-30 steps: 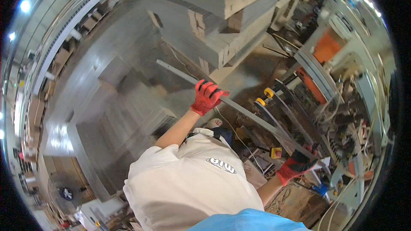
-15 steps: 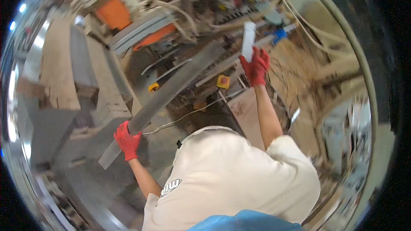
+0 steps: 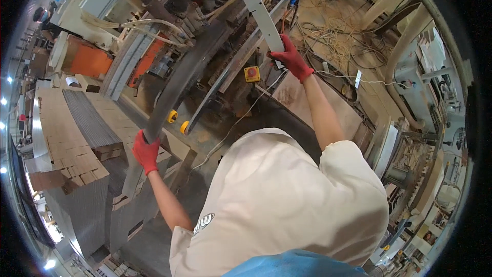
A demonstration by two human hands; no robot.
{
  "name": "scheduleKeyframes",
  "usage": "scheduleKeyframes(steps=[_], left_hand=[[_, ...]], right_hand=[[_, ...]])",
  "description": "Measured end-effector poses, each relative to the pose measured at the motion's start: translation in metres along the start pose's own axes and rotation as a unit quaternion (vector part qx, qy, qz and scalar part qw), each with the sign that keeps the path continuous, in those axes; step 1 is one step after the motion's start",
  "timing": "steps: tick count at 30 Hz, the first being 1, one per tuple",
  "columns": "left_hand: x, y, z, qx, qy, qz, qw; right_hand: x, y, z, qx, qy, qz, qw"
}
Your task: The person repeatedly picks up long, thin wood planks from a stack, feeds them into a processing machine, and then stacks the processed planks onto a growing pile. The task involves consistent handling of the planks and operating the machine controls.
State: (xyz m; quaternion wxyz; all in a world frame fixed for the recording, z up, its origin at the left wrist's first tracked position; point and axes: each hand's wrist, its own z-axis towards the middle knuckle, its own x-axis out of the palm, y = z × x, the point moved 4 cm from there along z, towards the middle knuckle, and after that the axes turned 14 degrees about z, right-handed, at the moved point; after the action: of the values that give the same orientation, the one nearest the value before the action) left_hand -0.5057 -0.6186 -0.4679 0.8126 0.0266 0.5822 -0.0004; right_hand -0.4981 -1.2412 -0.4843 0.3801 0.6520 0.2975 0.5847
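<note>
My left hand (image 3: 146, 152), in a red glove, is closed round the near part of a long dark grey board (image 3: 179, 82). The board slants away from me towards the machine, its far end beside the metal frame. Farther off on the right, my red-gloved right hand (image 3: 292, 59) grips the near end of a short pale strip panel (image 3: 266, 24) with small dark holes. That panel is held up over the machine's rail (image 3: 241, 61), and its far end points away to the left. My fingers partly hide its near end.
Tall stacks of grey and brown boards (image 3: 77, 133) stand at left. A yellow box with a red button (image 3: 251, 74) sits on the machine between my hands. A white cable (image 3: 225, 136) runs to the floor. Shavings and tangled strips (image 3: 333, 31) lie at far right.
The whole view has swung, so the machine and board stacks sit differently in the picture. My hands still hold the long board and the pale panel, whose far end now leans more to the left.
</note>
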Motion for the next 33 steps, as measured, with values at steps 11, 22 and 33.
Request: scheduleKeyframes(steps=[11, 22, 33], left_hand=[[0.006, -0.01, 0.072, -0.018, 0.081, 0.025, 0.996], [0.017, 0.004, 0.101, 0.029, 0.123, 0.042, 0.991], [0.017, 0.004, 0.11, 0.05, 0.174, 0.021, 0.983]], right_hand=[[0.021, 0.017, -0.002, -0.152, 0.033, -0.542, 0.826], [0.035, 0.001, 0.058, -0.083, 0.118, -0.524, 0.839], [0.058, 0.014, 0.052, -0.028, 0.109, -0.588, 0.801]])
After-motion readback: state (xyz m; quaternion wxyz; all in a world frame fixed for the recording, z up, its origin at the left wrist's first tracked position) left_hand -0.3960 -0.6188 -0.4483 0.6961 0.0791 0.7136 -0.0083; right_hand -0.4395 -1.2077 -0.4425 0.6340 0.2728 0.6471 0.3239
